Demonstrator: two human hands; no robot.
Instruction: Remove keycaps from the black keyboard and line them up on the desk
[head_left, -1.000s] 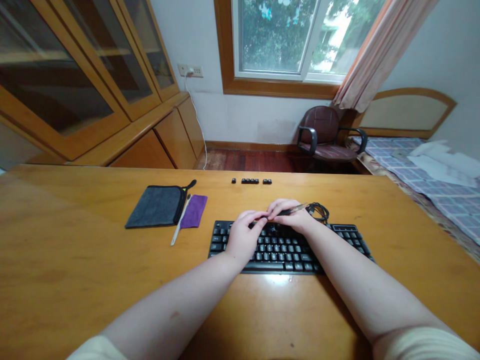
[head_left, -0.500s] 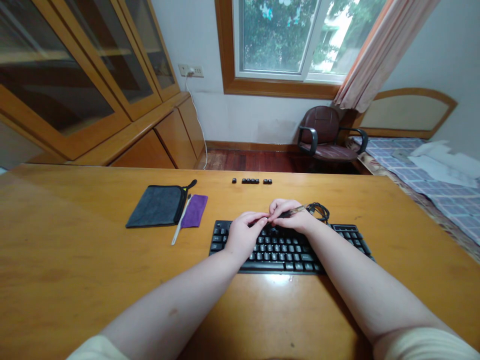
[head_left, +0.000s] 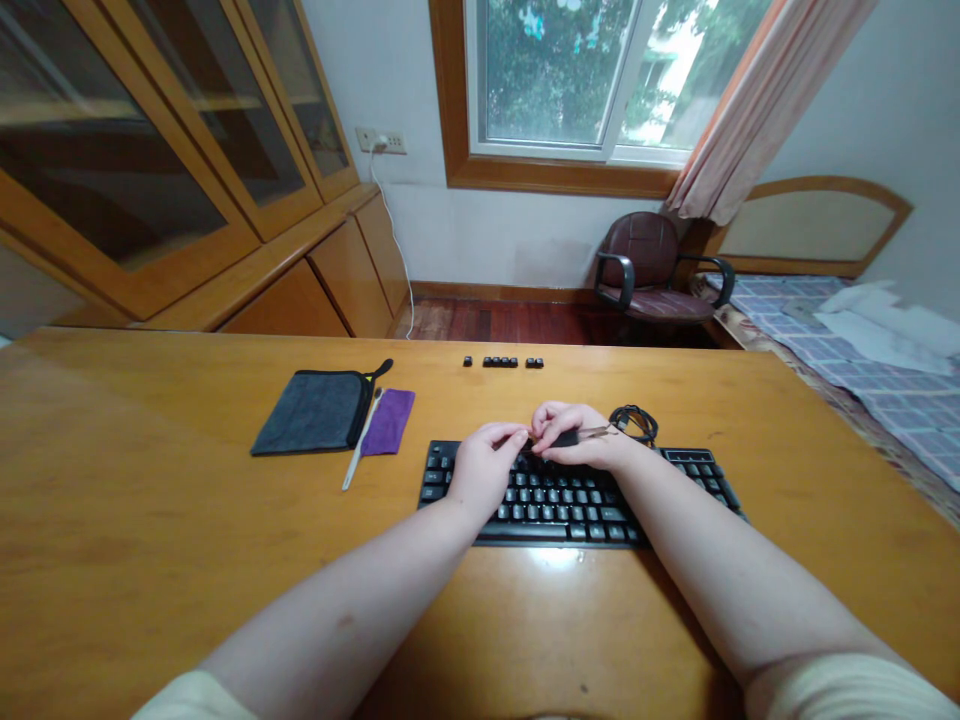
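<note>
A black keyboard (head_left: pixel 551 500) lies on the desk beneath both hands. Over its upper rows, my left hand (head_left: pixel 484 465) is closed in a pinch, its fingertips meeting those of the other hand at a tiny dark piece (head_left: pixel 530 441) that looks like a keycap, mostly hidden by the fingers. My right hand (head_left: pixel 577 435) is closed too. It holds what looks like a keycap puller (head_left: pixel 568 438), with a black handle and thin metal wires pointing back toward the wrist.
Several loose black keycaps (head_left: pixel 500 362) stand in a row near the far desk edge. A coiled cable (head_left: pixel 636 424) lies behind the keyboard. To the left are a grey cloth (head_left: pixel 311 412), a purple cloth (head_left: pixel 390 422) and a white-handled brush (head_left: pixel 358 450). A chair (head_left: pixel 649 265) stands beyond the desk.
Both hands have shifted slightly left, fingertips still together. The tool in my right hand has turned and dropped lower in the palm, showing more of its black handle.
</note>
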